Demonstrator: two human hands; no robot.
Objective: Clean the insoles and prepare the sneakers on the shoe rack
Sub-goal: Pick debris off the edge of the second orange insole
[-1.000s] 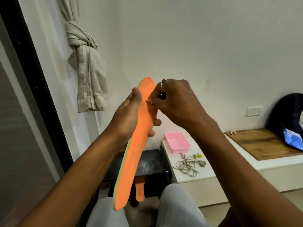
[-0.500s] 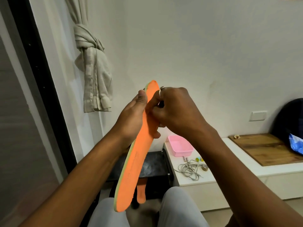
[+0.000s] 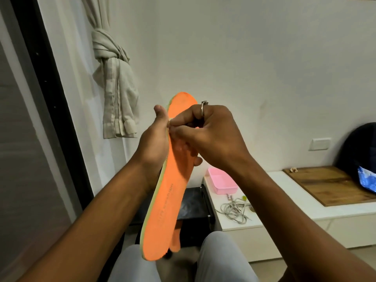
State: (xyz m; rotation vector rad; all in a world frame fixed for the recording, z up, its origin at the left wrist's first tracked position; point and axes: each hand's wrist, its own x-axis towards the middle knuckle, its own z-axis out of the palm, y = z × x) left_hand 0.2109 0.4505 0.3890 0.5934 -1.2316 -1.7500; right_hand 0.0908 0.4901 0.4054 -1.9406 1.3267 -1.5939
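An orange insole [image 3: 164, 208] with a pale green edge stands nearly upright in front of me, heel end down over my lap. My left hand [image 3: 153, 143] grips it from the left edge, thumb up along the side. My right hand [image 3: 205, 135], wearing a ring, pinches at the insole's surface near the left edge with thumb and forefinger; whether it holds a small bit of dirt is too small to tell. A second orange insole [image 3: 175, 240] shows partly behind the first, lower down. No sneakers are visible.
A black rack or stool [image 3: 193, 204] stands below the insole. To its right is a white low bench [image 3: 284, 210] with a pink tray [image 3: 222, 183], grey laces [image 3: 234, 210] and a wooden board [image 3: 329, 184]. A knotted curtain [image 3: 114, 82] hangs left.
My right hand's pinch has slid from the insole's middle toward its left edge beside my left thumb. The view has tilted a little upward.
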